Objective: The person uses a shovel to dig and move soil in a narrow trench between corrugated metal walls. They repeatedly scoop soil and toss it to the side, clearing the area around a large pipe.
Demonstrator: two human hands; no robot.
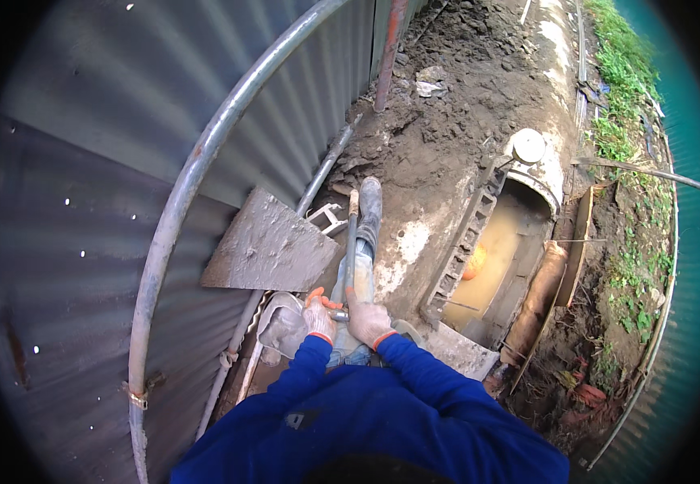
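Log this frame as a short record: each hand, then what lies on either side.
Left hand: in a pale glove with orange fingertips, close to the right; grip unclear
Right hand: pale glove, closed around a long, grey, rod-like handle
Left side: flat, rough, grey-brown panel; corrugated grey metal sheeting
Right side: murky brown water with a round orange object

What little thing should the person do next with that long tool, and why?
Maybe ease the long tool slightly away from the boot. The right hand is closed on its near end, and its far end shows right beside the boot; I can't tell whether they touch.
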